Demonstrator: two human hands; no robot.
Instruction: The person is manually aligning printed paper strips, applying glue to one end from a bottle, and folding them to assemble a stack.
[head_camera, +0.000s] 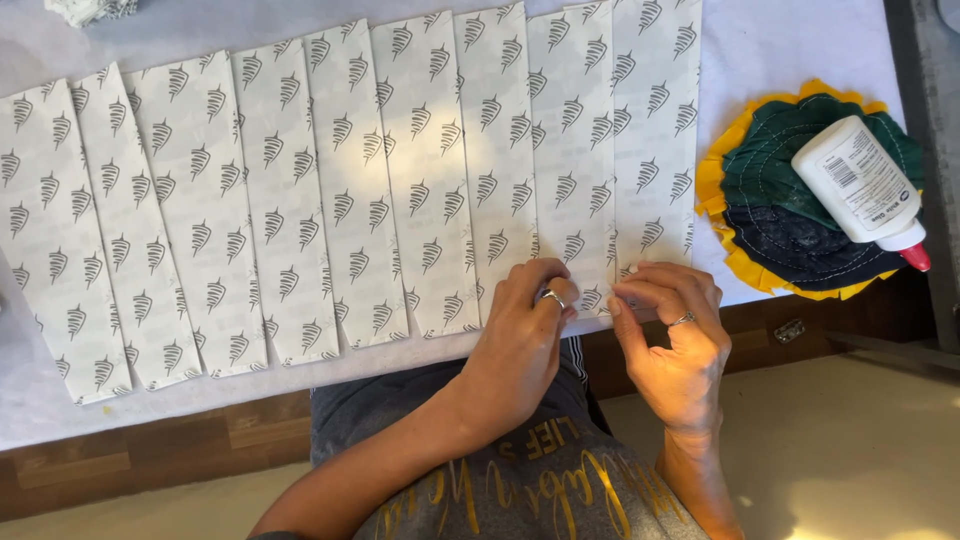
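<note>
From the head camera, looking down: a row of white paper strips (340, 190) printed with small grey leaf-like marks lies fanned side by side, edges overlapping, on a white sheet (790, 40) spread over the table. Both hands work at the near edge of the strips furthest right. The left hand (520, 330), ring on one finger, is curled with its fingertips pressed down on a strip's bottom corner, seemingly pinning it so it cannot slide. The right hand (675, 330), just beside it and also ringed, pinches at the neighbouring strip's lower edge between thumb and forefinger, as if picking at a corner; whether it has actually caught a layer I cannot tell. Beyond the right hand, further out, a white glue bottle (860, 185) with a red tip lies on a round green-and-yellow quilted mat (770, 210).
</note>
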